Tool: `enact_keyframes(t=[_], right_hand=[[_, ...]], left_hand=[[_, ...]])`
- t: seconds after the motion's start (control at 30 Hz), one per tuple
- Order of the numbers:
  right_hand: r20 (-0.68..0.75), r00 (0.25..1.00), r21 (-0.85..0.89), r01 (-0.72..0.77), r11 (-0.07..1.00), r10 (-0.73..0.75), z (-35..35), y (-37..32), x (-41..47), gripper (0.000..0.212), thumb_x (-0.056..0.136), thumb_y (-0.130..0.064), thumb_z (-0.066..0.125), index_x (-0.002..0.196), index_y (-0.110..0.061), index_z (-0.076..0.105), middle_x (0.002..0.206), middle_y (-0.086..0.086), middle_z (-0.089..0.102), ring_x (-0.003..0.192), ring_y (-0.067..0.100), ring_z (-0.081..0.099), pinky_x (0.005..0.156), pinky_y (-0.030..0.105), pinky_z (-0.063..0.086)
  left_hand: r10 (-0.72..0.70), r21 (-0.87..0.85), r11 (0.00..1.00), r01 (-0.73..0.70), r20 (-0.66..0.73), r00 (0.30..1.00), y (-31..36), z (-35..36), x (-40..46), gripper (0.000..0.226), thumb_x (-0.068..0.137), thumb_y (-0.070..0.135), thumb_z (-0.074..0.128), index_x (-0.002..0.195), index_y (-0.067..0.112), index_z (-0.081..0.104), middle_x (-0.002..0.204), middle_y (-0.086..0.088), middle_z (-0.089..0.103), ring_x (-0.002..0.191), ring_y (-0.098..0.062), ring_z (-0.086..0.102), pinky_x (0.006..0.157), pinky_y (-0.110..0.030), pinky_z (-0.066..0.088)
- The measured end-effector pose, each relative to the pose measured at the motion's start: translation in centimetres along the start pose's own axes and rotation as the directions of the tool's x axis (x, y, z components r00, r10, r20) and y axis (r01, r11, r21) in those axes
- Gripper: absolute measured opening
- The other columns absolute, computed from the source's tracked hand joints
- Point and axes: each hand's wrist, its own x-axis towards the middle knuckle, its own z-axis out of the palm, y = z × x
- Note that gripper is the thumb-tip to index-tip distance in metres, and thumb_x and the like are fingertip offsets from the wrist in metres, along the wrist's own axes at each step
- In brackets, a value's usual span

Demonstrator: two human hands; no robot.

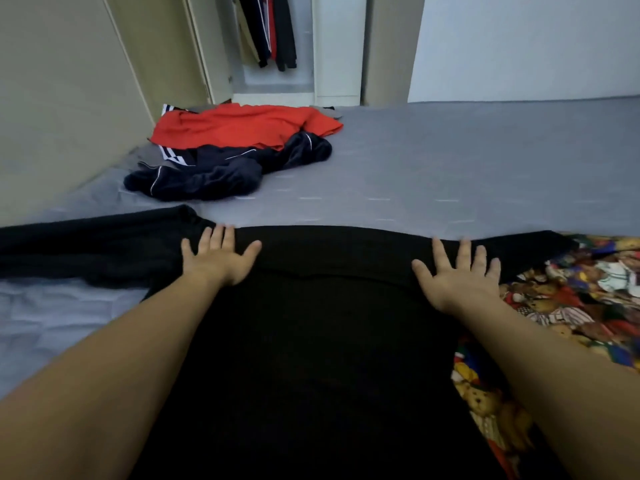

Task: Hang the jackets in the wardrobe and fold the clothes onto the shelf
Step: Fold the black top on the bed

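Fingers (221,237) of both hands lie straight and spread, gripping nothing, pressing flat the black garment (311,341) on the near bed (450,161); soft and limp, it looks best pinched at its far corners.

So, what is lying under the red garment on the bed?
Under the red garment lie a navy jacket with white stripes and a bit of grey cloth. How far they reach underneath is covered.
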Motion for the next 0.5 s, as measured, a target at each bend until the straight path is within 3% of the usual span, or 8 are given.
enact_keyframes(t=[0.07, 0.17, 0.27, 0.33, 0.37, 0.43, 0.47, 0.5], right_hand=[[0.023, 0.999, 0.019, -0.035, 0.999, 0.035, -0.6, -3.4, -1.7, 0.069, 0.097, -0.056, 0.011, 0.154, -0.023, -0.008, 0.16, 0.017, -0.015, 0.147, 0.036, -0.012, 0.117, 0.051, -0.008], [-0.02, 0.977, 0.137, 0.212, 0.968, -0.211, -0.3, -9.7, -4.9, 0.065, 0.1, -0.05, 0.013, 0.155, -0.018, 0.001, 0.162, 0.007, -0.006, 0.149, 0.026, -0.006, 0.119, 0.048, -0.005], [-0.024, 0.927, 0.226, 0.369, 0.902, -0.373, -0.5, -15.8, -6.7, 0.062, 0.099, -0.056, 0.011, 0.155, -0.029, 0.006, 0.163, -0.001, 0.0, 0.149, 0.023, -0.004, 0.117, 0.049, -0.006], [0.019, 0.923, 0.255, 0.368, 0.894, -0.385, -1.0, -20.8, -7.1, 0.062, 0.099, -0.055, 0.011, 0.155, -0.028, 0.01, 0.163, -0.003, 0.004, 0.149, 0.023, -0.002, 0.117, 0.05, -0.005], [0.039, 0.918, 0.266, 0.372, 0.889, -0.395, -1.2, -23.4, -7.3, 0.062, 0.099, -0.054, 0.011, 0.155, -0.026, 0.01, 0.163, -0.003, 0.006, 0.149, 0.023, 0.0, 0.118, 0.05, -0.005], [0.069, 0.892, 0.302, 0.407, 0.862, -0.446, -1.4, -28.8, -7.4, 0.062, 0.1, -0.053, 0.013, 0.155, -0.025, 0.01, 0.163, -0.004, 0.006, 0.149, 0.022, 0.002, 0.118, 0.049, -0.003], [0.08, 0.874, 0.324, 0.432, 0.842, -0.48, -1.3, -31.3, -7.5, 0.062, 0.1, -0.053, 0.014, 0.155, -0.025, 0.009, 0.163, -0.004, 0.007, 0.149, 0.022, 0.003, 0.119, 0.047, -0.002], [0.089, 0.854, 0.349, 0.456, 0.819, -0.513, -1.2, -33.6, -7.5, 0.062, 0.1, -0.054, 0.017, 0.155, -0.025, 0.009, 0.162, -0.004, 0.009, 0.149, 0.022, 0.005, 0.119, 0.046, 0.0]], left_hand=[[-0.021, -0.002, 1.0, 0.022, 0.069, 0.997, -0.6, -0.7, -1.5, 0.088, 0.088, 0.077, 0.006, 0.157, 0.022, -0.005, 0.163, 0.002, -0.014, 0.149, -0.019, -0.015, 0.119, -0.051, -0.01], [0.098, -0.041, 0.995, -0.093, 0.151, 0.984, -1.4, -1.9, -3.8, 0.083, 0.092, 0.073, 0.011, 0.157, 0.022, -0.002, 0.164, 0.001, -0.012, 0.15, -0.021, -0.014, 0.119, -0.048, -0.011], [0.103, -0.161, 0.981, -0.109, -0.046, 0.994, -7.5, -2.5, -5.9, 0.074, 0.094, 0.069, 0.015, 0.156, 0.029, 0.013, 0.164, 0.002, 0.0, 0.15, -0.025, -0.002, 0.119, -0.045, -0.004], [-0.183, -0.5, 0.865, 0.032, -0.255, 0.95, -14.1, -2.4, -7.0, 0.068, 0.094, 0.064, 0.03, 0.151, 0.027, 0.028, 0.159, -0.005, 0.018, 0.144, -0.032, 0.018, 0.116, -0.045, 0.014], [-0.41, -0.723, 0.682, 0.109, -0.254, 0.876, -17.9, -2.6, -7.3, 0.067, 0.094, 0.059, 0.038, 0.149, 0.021, 0.032, 0.155, -0.011, 0.025, 0.139, -0.035, 0.025, 0.113, -0.044, 0.021], [-0.718, -0.98, 0.11, 0.163, 0.035, 0.695, -25.0, -3.2, -7.0, 0.071, 0.091, 0.042, 0.051, 0.149, 0.008, 0.028, 0.15, -0.018, 0.034, 0.134, -0.037, 0.037, 0.111, -0.043, 0.033], [-0.732, -0.98, -0.174, 0.095, 0.193, 0.653, -28.0, -3.4, -6.6, 0.073, 0.088, 0.033, 0.055, 0.148, 0.005, 0.025, 0.145, -0.019, 0.043, 0.127, -0.037, 0.048, 0.105, -0.045, 0.043], [-0.696, -0.927, -0.376, -0.003, 0.28, 0.661, -30.2, -3.3, -5.8, 0.073, 0.086, 0.025, 0.058, 0.148, 0.005, 0.024, 0.133, -0.019, 0.053, 0.114, -0.037, 0.058, 0.093, -0.045, 0.053]])
